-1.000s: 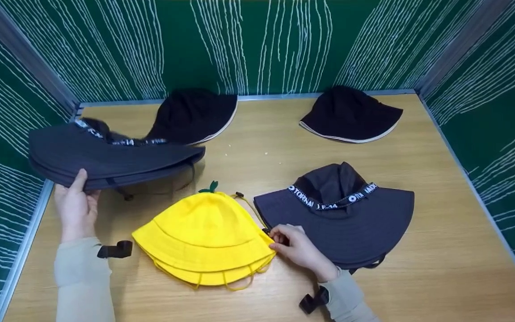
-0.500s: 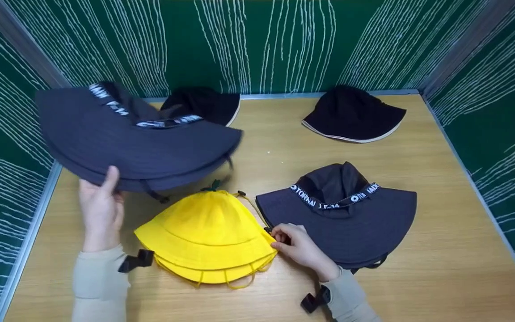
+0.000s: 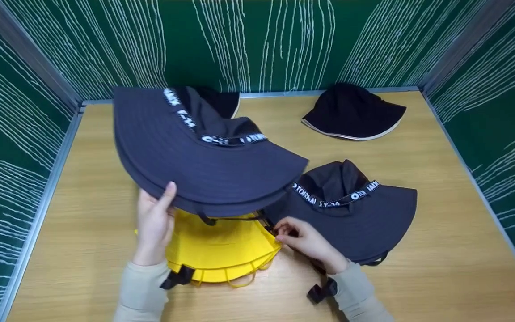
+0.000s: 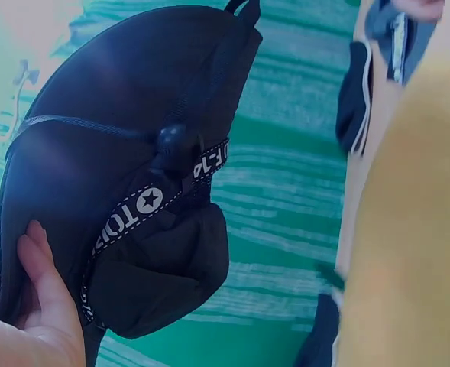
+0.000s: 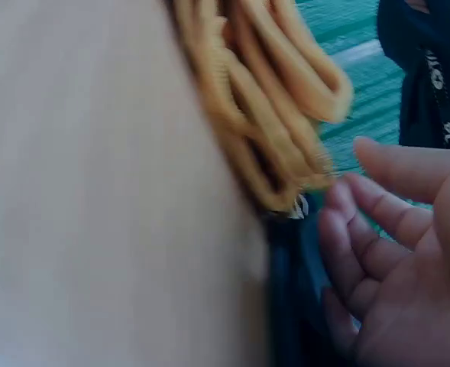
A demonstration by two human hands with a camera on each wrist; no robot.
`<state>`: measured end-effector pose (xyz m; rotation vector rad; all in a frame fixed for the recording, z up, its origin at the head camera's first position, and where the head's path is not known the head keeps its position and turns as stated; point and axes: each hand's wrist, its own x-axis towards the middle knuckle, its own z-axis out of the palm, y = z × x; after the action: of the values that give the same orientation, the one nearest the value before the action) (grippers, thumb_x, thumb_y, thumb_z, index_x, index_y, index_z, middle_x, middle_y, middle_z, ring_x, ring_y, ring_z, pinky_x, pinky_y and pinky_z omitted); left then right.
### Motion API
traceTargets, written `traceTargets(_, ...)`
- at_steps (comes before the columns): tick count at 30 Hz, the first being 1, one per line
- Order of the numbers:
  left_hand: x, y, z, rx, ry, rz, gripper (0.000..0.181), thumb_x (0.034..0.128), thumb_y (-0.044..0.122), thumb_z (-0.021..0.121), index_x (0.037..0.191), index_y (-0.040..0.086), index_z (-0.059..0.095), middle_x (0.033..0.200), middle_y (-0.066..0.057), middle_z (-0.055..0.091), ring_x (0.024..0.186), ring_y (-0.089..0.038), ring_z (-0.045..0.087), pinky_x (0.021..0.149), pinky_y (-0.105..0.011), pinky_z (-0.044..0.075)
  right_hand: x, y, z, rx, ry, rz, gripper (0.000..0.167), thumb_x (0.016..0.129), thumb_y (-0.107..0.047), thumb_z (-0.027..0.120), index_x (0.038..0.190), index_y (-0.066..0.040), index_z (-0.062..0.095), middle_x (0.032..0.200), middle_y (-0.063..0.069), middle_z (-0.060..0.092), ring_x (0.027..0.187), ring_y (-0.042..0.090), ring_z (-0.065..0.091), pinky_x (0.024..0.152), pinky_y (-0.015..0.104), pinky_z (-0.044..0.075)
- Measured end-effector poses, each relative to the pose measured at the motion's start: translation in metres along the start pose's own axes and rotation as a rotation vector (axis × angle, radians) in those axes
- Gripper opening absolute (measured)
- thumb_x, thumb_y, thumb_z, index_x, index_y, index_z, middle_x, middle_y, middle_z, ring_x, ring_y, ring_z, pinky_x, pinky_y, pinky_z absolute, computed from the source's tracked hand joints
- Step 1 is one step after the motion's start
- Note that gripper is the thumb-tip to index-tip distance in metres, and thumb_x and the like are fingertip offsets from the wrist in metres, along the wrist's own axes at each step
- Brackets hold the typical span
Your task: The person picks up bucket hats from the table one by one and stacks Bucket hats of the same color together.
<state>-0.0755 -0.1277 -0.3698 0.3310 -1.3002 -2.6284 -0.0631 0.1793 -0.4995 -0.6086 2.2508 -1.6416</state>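
My left hand (image 3: 155,223) grips a wide-brimmed dark grey bucket hat (image 3: 195,174) by its lower brim, thumb on the near face. White lettering runs on a black band around that hat's crown. It is raised over a yellow bucket hat (image 3: 217,246), hiding the crown. In the left wrist view the held hat (image 4: 133,92) shows a dark cord and a toggle. My right hand (image 3: 304,241) is at the yellow hat's right corner, fingers loosely bent. In the right wrist view the thumb stands apart from the fingertips, beside the yellow hat's layered edge (image 5: 286,145).
A second dark grey hat (image 3: 347,223) with a lettered band lies to the right, behind my right hand. At the back right sits a black bucket hat (image 3: 355,112) with pale trim. Another black hat (image 3: 226,103) is mostly covered. Green walls (image 3: 257,44) enclose the wooden table (image 3: 454,268).
My left hand has carried the dark grey hat rightward and up from the left side, over the yellow hat. My right hand has stayed near the yellow hat's corner.
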Motion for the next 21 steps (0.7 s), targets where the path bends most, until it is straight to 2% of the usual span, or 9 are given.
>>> traceTargets(2, -0.004, -0.006, 0.003, 0.015, -0.021, -0.024, 0.029, 0.0927, -0.006, 0.05, 0.117, 0.009, 0.046, 0.094, -0.001, 0.065, 0.078, -0.011, 0.067, 0.07, -0.023, 0.055, -0.001, -0.001, -0.009, 0.188, 0.011, -0.061, 0.023, 0.088, 0.001, 0.059, 0.11, 0.004, 0.056, 0.092, 0.002, 0.062, 0.085, 0.004, 0.057, 0.079, 0.02, 0.049)
traceTargets(4, -0.007, -0.01, 0.005, 0.028, -0.04, -0.05, 0.029, 0.0932, -0.005, 0.049, 0.118, 0.01, 0.046, 0.094, -0.001, 0.065, 0.079, -0.011, 0.066, 0.07, -0.023, 0.055, -0.002, 0.0, -0.02, 0.448, -0.01, -0.16, 0.033, 0.086, 0.007, 0.05, 0.118, 0.001, 0.052, 0.1, 0.002, 0.062, 0.091, 0.007, 0.058, 0.084, 0.023, 0.049)
traceTargets(7, -0.011, -0.015, 0.006, 0.051, -0.069, -0.075, 0.033, 0.0936, -0.004, 0.049, 0.123, 0.008, 0.042, 0.099, 0.0, 0.065, 0.084, -0.011, 0.066, 0.074, -0.023, 0.055, -0.002, 0.002, -0.039, 0.804, -0.077, -0.28, 0.042, 0.088, 0.002, 0.042, 0.128, -0.011, 0.046, 0.112, 0.004, 0.06, 0.101, 0.015, 0.058, 0.091, 0.03, 0.048)
traceTargets(9, -0.014, -0.017, 0.007, 0.069, -0.085, -0.085, 0.036, 0.0936, -0.005, 0.049, 0.126, 0.006, 0.039, 0.102, 0.0, 0.064, 0.087, -0.011, 0.066, 0.078, -0.024, 0.054, -0.003, 0.001, -0.052, 0.967, -0.109, -0.309, 0.044, 0.091, -0.002, 0.034, 0.132, -0.016, 0.042, 0.118, 0.008, 0.057, 0.106, 0.02, 0.057, 0.095, 0.036, 0.047)
traceTargets(12, -0.019, -0.02, 0.008, 0.103, -0.119, -0.09, 0.038, 0.0935, -0.005, 0.048, 0.129, 0.003, 0.036, 0.107, 0.0, 0.063, 0.093, -0.011, 0.065, 0.083, -0.025, 0.053, -0.004, -0.005, -0.07, 1.014, -0.071, -0.273, 0.042, 0.096, -0.006, 0.023, 0.135, -0.015, 0.035, 0.122, 0.01, 0.057, 0.109, 0.023, 0.058, 0.094, 0.038, 0.048)
traceTargets(15, -0.024, -0.022, 0.009, 0.134, -0.157, -0.093, 0.038, 0.0933, -0.005, 0.049, 0.128, 0.001, 0.036, 0.109, -0.001, 0.063, 0.095, -0.012, 0.065, 0.085, -0.025, 0.053, -0.005, -0.014, -0.083, 0.973, -0.032, -0.199, 0.043, 0.098, -0.006, 0.015, 0.137, -0.012, 0.033, 0.122, 0.008, 0.06, 0.106, 0.021, 0.061, 0.089, 0.037, 0.051)
traceTargets(19, -0.031, -0.025, 0.01, 0.197, -0.224, -0.103, 0.041, 0.0929, -0.004, 0.051, 0.13, -0.002, 0.034, 0.113, -0.001, 0.062, 0.1, -0.012, 0.064, 0.089, -0.026, 0.051, -0.007, -0.027, -0.094, 0.848, 0.002, -0.081, 0.036, 0.102, -0.009, 0.026, 0.132, -0.013, 0.045, 0.109, 0.002, 0.066, 0.09, 0.014, 0.067, 0.076, 0.028, 0.055)
traceTargets(21, -0.032, -0.027, 0.01, 0.272, -0.263, -0.095, 0.045, 0.0927, -0.001, 0.054, 0.133, -0.004, 0.034, 0.118, -0.003, 0.06, 0.106, -0.011, 0.061, 0.093, -0.025, 0.048, -0.008, -0.032, -0.099, 0.761, 0.0, -0.011, 0.034, 0.101, -0.006, 0.034, 0.126, -0.017, 0.053, 0.102, -0.001, 0.067, 0.083, 0.01, 0.067, 0.071, 0.024, 0.055)
